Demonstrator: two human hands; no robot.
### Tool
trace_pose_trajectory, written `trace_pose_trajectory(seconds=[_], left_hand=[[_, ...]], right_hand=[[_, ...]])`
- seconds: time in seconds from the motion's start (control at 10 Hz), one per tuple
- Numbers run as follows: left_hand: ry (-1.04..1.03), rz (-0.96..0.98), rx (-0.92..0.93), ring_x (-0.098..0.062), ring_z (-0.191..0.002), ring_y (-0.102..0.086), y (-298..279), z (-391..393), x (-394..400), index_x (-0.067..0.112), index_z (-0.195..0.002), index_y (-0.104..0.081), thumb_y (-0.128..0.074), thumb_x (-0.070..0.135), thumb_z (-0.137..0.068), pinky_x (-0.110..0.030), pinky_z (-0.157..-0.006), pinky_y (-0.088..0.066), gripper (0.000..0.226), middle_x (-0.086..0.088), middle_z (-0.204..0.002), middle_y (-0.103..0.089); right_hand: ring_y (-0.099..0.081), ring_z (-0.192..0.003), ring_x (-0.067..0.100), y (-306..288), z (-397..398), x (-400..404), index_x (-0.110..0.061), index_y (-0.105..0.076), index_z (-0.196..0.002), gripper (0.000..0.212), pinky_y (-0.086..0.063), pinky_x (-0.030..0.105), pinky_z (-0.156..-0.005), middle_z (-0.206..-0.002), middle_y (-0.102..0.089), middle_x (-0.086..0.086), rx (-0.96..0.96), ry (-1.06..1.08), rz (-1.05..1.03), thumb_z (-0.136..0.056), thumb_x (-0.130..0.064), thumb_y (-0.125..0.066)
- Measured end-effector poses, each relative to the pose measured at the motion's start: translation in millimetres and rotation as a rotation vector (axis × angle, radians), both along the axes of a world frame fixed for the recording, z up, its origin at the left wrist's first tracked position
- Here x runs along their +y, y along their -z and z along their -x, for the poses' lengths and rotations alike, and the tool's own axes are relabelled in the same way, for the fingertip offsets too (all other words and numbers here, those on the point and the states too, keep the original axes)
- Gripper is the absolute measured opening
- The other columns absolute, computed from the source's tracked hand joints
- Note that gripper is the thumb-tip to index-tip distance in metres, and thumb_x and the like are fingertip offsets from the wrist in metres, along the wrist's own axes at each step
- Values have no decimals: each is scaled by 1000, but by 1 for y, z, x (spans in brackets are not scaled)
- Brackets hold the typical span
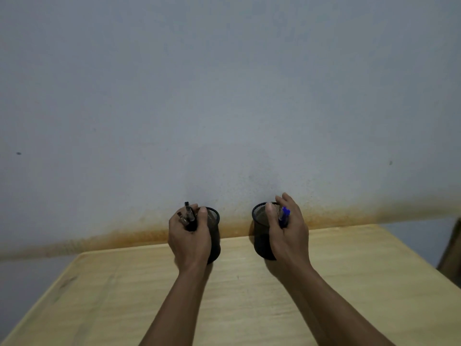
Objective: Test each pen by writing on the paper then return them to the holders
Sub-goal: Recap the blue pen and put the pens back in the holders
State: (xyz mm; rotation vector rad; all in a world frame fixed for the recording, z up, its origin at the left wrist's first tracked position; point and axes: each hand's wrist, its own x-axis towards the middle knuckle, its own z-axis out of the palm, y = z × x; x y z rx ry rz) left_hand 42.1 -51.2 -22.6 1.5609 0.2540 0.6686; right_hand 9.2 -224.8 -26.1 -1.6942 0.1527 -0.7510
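Two black mesh pen holders stand near the far edge of a light wooden table [249, 295]. My left hand [189, 239] wraps round the left holder [214, 231] and also clasps a few dark and clear pens [188, 216] against it, their ends sticking up. My right hand [287, 236] wraps round the right holder [260, 236], thumb on its rim, with a blue pen [284, 217] held between the fingers. No paper is in view.
A grey-blue wall [224, 96] with an orange-brown stain along its base rises right behind the table. A dark object [451, 250] shows at the right edge beyond the table's corner.
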Motion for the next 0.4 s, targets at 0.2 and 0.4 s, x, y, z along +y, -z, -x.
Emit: trace_pose_trajectory(seconds=[0.2, 0.4], left_hand=[[14, 11, -13, -14, -104, -64, -4, 5, 1, 24, -107, -67, -80, 47, -75, -38, -94, -53, 41, 6, -114, -66], [14, -39, -71, -13, -123, -51, -28, 29, 8, 25, -134, -57, -83, 51, -70, -28, -98, -43, 74, 6, -139, -53]], right_hand=[[-43, -143, 16, -5, 7, -2, -20, -51, -146, 63, -38, 31, -115, -155, -48, -2, 26, 0, 36, -90, -39, -73], [-41, -145, 20, -32, 31, -5, -23, -42, -152, 83, -40, 40, -116, -156, -46, 1, 46, 29, 44, -82, -48, -79]])
